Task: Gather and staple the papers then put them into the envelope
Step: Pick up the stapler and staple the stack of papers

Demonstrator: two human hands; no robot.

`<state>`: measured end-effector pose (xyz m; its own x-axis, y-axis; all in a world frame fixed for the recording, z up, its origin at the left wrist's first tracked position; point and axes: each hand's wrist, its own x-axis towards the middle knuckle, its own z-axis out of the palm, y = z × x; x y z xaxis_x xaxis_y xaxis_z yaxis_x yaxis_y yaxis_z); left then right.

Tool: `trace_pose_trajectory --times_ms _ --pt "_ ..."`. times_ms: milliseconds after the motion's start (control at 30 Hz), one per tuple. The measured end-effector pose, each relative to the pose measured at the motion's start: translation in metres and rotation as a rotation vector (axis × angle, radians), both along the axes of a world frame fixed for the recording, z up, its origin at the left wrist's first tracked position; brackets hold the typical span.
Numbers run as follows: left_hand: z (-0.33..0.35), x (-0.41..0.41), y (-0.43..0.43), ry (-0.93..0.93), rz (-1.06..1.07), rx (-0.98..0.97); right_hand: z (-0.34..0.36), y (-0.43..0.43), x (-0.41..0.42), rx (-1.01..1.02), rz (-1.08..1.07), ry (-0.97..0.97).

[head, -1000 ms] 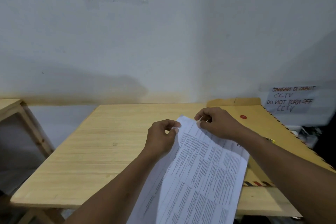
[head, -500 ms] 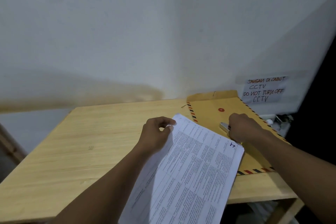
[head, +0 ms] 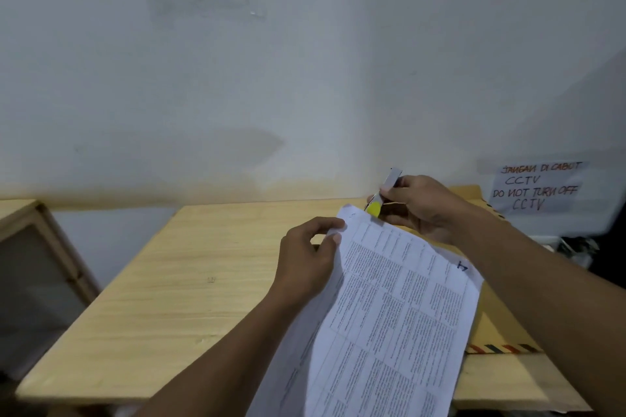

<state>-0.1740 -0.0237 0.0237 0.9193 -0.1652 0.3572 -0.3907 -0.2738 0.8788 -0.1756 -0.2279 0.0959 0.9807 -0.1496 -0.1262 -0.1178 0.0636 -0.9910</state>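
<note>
Matt wood table [head: 189,281] — paper sheets [head: 389,315]

Printed papers, a stapler and a striped brown envelope, centre to right of the frame.

The papers [head: 389,315], white sheets with dense tabled text, slant from the bottom centre up to a corner pinched by the left hand [head: 306,257]. The stapler [head: 382,195], silver with a yellow end, stands tilted in the right hand [head: 423,210], yellow end down, just above the papers' top edge. The envelope [head: 494,325] lies flat on the worktop [head: 203,281] at right, largely covered by the papers, its red-and-dark striped edge showing.
</note>
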Motion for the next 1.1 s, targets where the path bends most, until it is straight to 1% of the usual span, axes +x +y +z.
trace_pose_trajectory --times_ms 167,267,367,533,667,867,1000,1100 --pt "0.001 -0.001 0.011 -0.008 0.032 -0.022 0.002 0.017 0.003 -0.05 0.163 0.025" --pt "0.002 -0.003 0.013 -0.009 0.051 -0.023 0.004 0.023 0.005 -0.11 0.19 0.012" --pt "0.003 -0.004 0.015 -0.025 0.066 -0.048 0.005 0.025 0.009 -0.212 0.208 -0.016" --pt "0.001 -0.003 0.021 -0.023 0.089 -0.09 0.005 0.032 0.012 -0.281 0.21 -0.074" --pt "-0.001 -0.002 0.025 -0.038 0.103 -0.119 0.002 0.039 0.013 -0.321 0.194 -0.175" --pt "-0.004 -0.002 0.031 -0.011 0.118 -0.125 -0.008 0.052 0.014 -0.354 0.166 -0.312" --pt "-0.008 0.0 0.036 0.01 0.128 -0.118 -0.012 0.057 0.018 -0.371 0.16 -0.311" --pt "-0.01 0.003 0.042 0.033 0.148 -0.125 -0.008 0.064 0.021 -0.448 0.166 -0.315"
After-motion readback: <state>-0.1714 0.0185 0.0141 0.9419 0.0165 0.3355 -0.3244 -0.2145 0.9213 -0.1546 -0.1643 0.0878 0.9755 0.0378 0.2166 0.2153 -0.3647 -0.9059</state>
